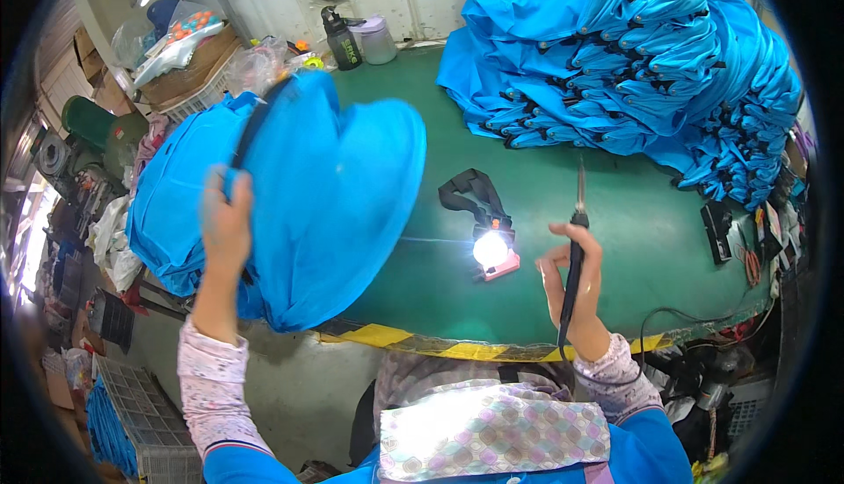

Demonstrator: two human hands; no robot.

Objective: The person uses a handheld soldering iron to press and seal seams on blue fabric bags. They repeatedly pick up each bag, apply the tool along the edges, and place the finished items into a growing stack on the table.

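My left hand (227, 220), smeared by motion, grips a blue fabric piece (338, 194) by its dark edge. The piece is broad and rounded, and it hangs over the left part of the green table (404, 295). Behind it bulges more blue fabric (180, 189). My right hand (580, 282) holds a black soldering iron (573, 277) upright between thumb and fingers. Its thin metal tip points away from me, and a cord trails from its lower end. Between my hands lies a lit headlamp (491, 249) with a black strap.
A tall pile of folded blue fabric pieces (607, 53) covers the far right. A dark bottle (340, 40) and a lidded pale tub (376, 42) stand at the back. Yellow-and-black tape (378, 335) marks the near edge. The cord (677, 311) crosses the right side.
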